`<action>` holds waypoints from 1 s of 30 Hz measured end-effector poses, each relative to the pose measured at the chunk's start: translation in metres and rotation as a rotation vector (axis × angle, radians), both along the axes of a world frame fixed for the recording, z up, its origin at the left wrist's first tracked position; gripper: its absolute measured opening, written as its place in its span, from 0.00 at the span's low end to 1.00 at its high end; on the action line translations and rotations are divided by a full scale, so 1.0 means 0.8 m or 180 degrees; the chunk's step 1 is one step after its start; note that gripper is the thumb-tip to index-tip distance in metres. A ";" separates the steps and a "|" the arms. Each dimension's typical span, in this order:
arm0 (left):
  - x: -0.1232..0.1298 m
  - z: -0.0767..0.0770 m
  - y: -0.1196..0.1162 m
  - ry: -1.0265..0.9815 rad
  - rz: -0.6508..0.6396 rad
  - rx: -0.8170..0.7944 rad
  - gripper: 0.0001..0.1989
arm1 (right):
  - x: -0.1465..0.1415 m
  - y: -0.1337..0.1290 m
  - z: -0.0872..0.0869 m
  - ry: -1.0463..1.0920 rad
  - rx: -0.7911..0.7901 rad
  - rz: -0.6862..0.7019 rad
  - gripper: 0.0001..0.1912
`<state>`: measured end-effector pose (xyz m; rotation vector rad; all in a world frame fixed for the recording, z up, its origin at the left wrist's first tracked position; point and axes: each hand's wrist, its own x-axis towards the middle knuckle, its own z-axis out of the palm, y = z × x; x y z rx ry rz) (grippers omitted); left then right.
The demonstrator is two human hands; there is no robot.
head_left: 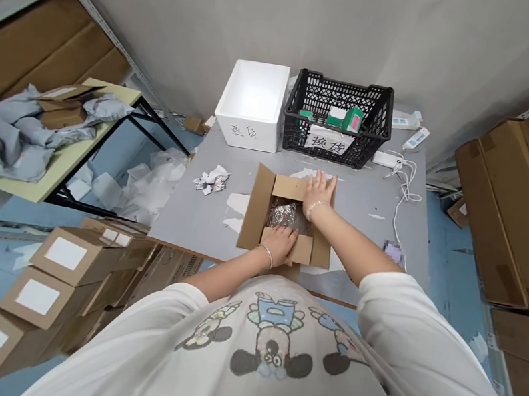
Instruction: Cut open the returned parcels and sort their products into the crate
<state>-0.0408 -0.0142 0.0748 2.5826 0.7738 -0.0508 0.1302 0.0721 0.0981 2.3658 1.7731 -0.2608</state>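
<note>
An open cardboard box (255, 207) stands on the grey table (200, 221), its flaps spread out. Inside lies a clear plastic bag (285, 215) with something shiny in it. My left hand (279, 244) rests flat at the box's near flap, over the bag's edge, and a bangle circles that wrist. My right hand (319, 192) presses with spread fingers on the far right corner of the box, wearing a beaded bracelet. Neither hand grips anything.
Behind the box stand a white foam box (250, 104) and a black plastic crate (338, 119) holding green packets. Crumpled paper (211, 180) lies left of the box, and white cables (403, 194) lie to the right. Labelled cartons (63, 279) are stacked low on the left.
</note>
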 end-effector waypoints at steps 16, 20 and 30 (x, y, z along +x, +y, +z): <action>-0.189 0.000 0.025 -0.0623 0.1502 0.0652 0.16 | 0.177 0.087 0.039 0.1537 -0.1172 0.1181 0.19; -0.197 -0.003 0.065 -0.0528 0.2161 0.0626 0.14 | 0.151 0.041 0.030 0.1968 -0.1484 0.1312 0.12; -0.203 -0.009 0.132 -0.1593 0.3487 0.0491 0.58 | 0.141 -0.037 0.017 0.2123 -0.1222 0.1542 0.15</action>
